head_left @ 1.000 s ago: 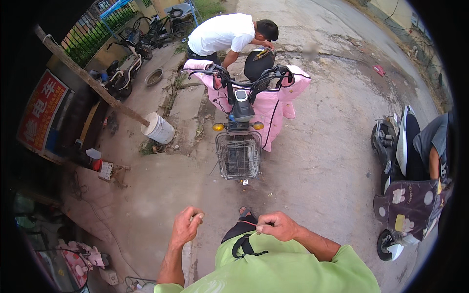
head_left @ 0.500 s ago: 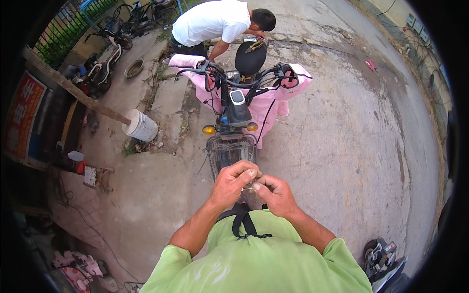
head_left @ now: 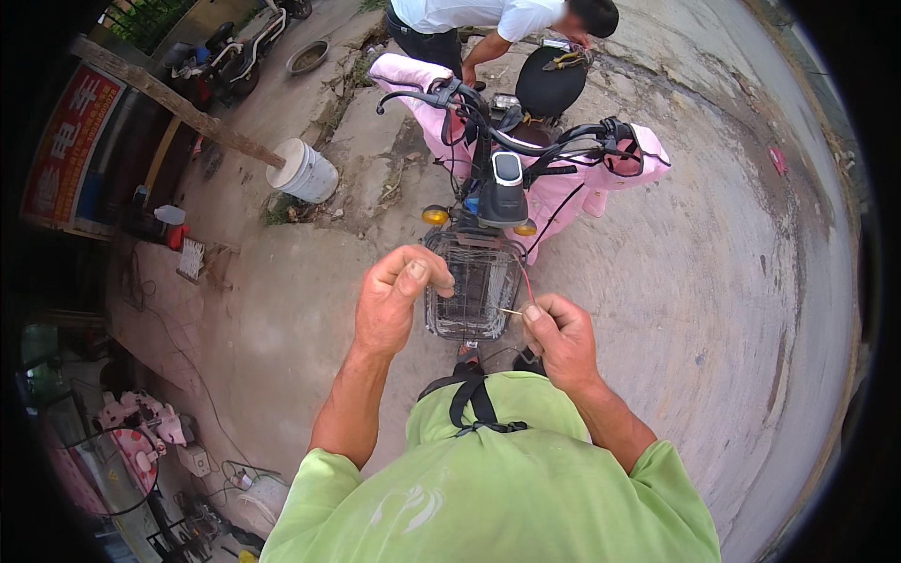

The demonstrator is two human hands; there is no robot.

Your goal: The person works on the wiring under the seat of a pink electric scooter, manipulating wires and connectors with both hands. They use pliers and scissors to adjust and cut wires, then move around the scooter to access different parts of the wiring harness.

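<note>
My right hand (head_left: 563, 345) pinches a thin red wire (head_left: 527, 281) between thumb and fingers. A short pale end (head_left: 511, 311) pokes out of that pinch toward the left. My left hand (head_left: 399, 291) is raised to the left of it, fingers curled and thumb pressed against them; whether anything small is inside is hidden. Both hands are over the front of an electric scooter, around its wire basket (head_left: 474, 335). Behind the basket are the scooter's black-and-grey headlamp housing (head_left: 504, 199), its handlebar (head_left: 563, 150) and a pink wind cover (head_left: 427, 117).
Pliers (head_left: 568, 60) lie on the scooter's black seat (head_left: 549, 89). A person in a white shirt (head_left: 511, 17) bends beside it. A white bucket (head_left: 308, 174) holds a wooden post (head_left: 188, 111) at left. Pink scooter parts (head_left: 141, 427) and cables lie at lower left.
My hands have separated: the left moved up and left, the right moved right with the wire. The view has shifted, so the scooter appears farther right and higher.
</note>
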